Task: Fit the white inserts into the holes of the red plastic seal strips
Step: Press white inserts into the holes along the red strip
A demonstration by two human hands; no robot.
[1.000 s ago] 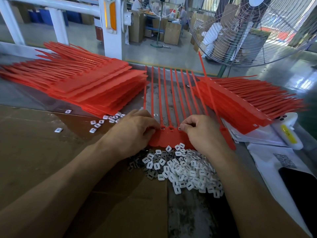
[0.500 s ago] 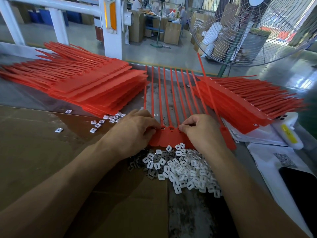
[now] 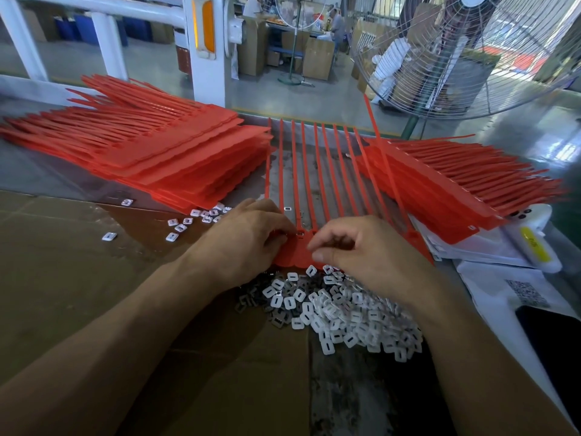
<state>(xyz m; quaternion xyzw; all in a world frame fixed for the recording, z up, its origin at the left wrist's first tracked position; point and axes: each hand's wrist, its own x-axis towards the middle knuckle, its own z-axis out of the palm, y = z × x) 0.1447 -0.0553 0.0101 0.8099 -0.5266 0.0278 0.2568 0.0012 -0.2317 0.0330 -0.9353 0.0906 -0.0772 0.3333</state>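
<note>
We're mid-row on the red plastic comb of seal strips lying flat in front of us, its long tails fanning away toward the big wire-caged floor fan. That comb is our landmark for everything else.

The left hand rests on the comb's left end w/ fingers curled down at the row of holes, and a small white rectangular insert sits at its fingertips, right on the head of one strip. The right hand is over the comb's right half, thumb and fingers bent inward in a pinch; whether it actually has an insert between them, we can't tell.

The supply is the loose pile of white slotted plastic inserts, touching the comb's near edge, w/ a few dark ones mixed in on its left side. A scatter of stray white inserts lies left of the comb. Stacks of red strip combs sit left and right of it.

To do this step well, we'd judge:
- keep the left hand pinning the comb so it can't slide
- line the insert square w/ the hole before pressing, slot orientation matching its neighbours
- push straight down till flush, no tilt
- work hole by hole in one direction so none gets skipped
- pick only white ones; avoid the dark pcs
</note>
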